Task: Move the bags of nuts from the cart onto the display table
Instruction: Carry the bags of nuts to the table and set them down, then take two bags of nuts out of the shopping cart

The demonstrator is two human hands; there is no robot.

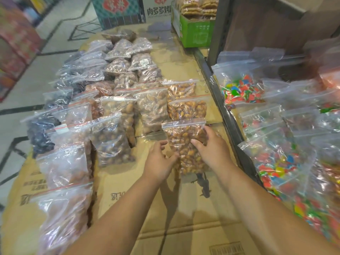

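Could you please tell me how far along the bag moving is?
Rows of nut bags already lie on the cardboard surface. The left hand and right hand hold a golden nut bag beside two alike. What remains is not visible.

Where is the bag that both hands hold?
The bag lies centre of the head view, on the cardboard between left hand and right hand, below two similar bags.

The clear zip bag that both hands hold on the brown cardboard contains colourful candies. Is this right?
No. In the head view, the clear zip bag that the left hand and right hand hold on the brown cardboard contains golden-brown nuts.
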